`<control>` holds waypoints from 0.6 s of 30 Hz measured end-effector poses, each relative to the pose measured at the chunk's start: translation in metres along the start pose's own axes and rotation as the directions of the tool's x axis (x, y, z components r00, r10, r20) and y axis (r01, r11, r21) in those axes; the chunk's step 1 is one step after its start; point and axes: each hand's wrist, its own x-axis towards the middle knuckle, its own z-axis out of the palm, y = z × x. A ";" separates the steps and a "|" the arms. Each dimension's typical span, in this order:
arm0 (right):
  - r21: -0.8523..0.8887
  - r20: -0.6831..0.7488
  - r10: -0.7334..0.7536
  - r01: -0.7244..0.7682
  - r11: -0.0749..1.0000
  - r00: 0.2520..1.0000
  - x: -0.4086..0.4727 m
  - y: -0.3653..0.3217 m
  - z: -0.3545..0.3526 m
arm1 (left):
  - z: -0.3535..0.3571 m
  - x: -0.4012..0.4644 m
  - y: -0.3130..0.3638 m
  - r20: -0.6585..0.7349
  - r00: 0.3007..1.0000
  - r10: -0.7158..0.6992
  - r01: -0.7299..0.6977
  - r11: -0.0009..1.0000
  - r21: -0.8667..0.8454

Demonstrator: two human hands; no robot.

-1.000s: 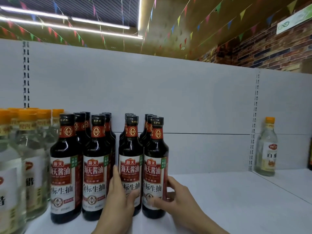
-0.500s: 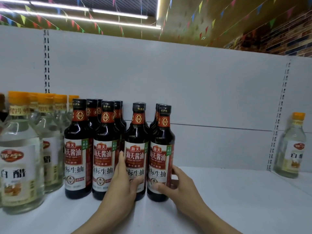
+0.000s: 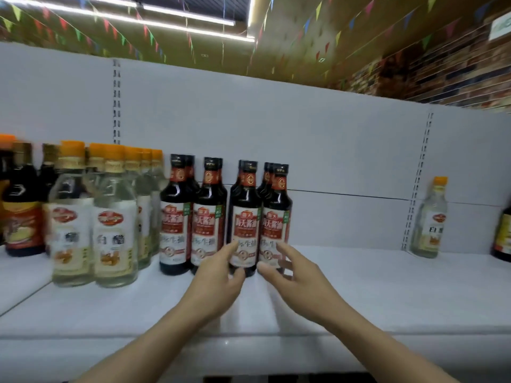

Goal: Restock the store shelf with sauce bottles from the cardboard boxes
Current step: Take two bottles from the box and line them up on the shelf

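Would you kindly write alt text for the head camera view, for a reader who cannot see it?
A person's left hand and right hand, fingers relaxed, reach toward the front dark soy sauce bottles standing in rows on a white store shelf. Clear vinegar bottles with orange caps stand to their left, and a lone vinegar bottle stands far right.

Shop: stocked shelf [image 3: 359,286], bunting [image 3: 318,12] overhead

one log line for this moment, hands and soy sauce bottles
left hand: open, by front soy sauce bottles | right hand: open, by same bottles | shelf: right side bare
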 end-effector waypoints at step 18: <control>0.302 0.481 -0.338 0.209 0.930 0.809 -0.139 -0.210 0.306 | -0.295 -0.384 -0.096 -0.373 0.829 -0.416 0.508 0.839 0.194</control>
